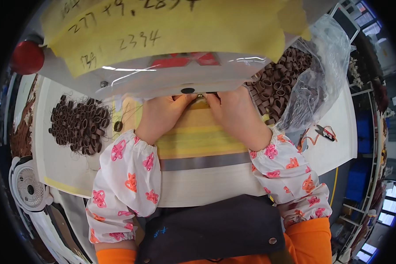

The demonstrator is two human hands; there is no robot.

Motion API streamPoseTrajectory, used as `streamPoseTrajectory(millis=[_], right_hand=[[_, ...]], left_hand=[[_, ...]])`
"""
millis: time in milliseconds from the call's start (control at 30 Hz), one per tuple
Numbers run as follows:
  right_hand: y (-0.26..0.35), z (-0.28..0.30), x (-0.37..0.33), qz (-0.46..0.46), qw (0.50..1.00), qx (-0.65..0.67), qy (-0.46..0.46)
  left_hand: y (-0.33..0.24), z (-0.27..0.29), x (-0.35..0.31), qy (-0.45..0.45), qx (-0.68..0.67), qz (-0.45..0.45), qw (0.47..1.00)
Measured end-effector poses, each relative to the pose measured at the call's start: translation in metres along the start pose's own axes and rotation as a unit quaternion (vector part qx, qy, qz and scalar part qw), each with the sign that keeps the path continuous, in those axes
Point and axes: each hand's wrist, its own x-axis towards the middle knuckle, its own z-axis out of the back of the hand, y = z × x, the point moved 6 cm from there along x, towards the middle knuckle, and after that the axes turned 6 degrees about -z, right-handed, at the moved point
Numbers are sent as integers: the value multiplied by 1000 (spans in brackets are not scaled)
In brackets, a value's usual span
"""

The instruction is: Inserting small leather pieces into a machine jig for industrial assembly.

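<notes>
Both hands meet under the white head of a sewing machine. My left hand comes from the left, thumb and fingers closed at the middle. My right hand mirrors it from the right, also closed. A small shiny metal part shows between the thumbs. The machine head hides the fingertips, and what they pinch cannot be made out. Beneath the hands lies a bed covered with yellow tape. One brown fabric loop with loose threads rests beside my left wrist.
A pile of threaded brown loops lies left. More brown loops fill a clear plastic bag at right. Thread snips with an orange cord lie near the right table edge. A white fan stands lower left.
</notes>
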Motion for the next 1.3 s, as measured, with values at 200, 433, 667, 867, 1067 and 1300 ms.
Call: streamPoseTrajectory(millis=[200,433,667,867,1067,1300], right_hand=[[1,-3,2,-20,1000,2,18],[-1,-3,3,-20,999,25,14],[-4,-3,3,-45,998,25,44],[-2,1,2,-6,1000,17,-2],[0,-1,-2,-10,1000,7,-22],[-14,42,9,-35,997,-31,-60]], left_hand=[[-1,2,-2,4,1,23,1000],[3,1,-3,-3,13,46,999],[5,2,-4,35,49,120,991],[3,-2,-3,-23,12,27,999],[-3,-1,-5,-65,13,-41,997],[-34,26,-51,-121,244,-187,944]])
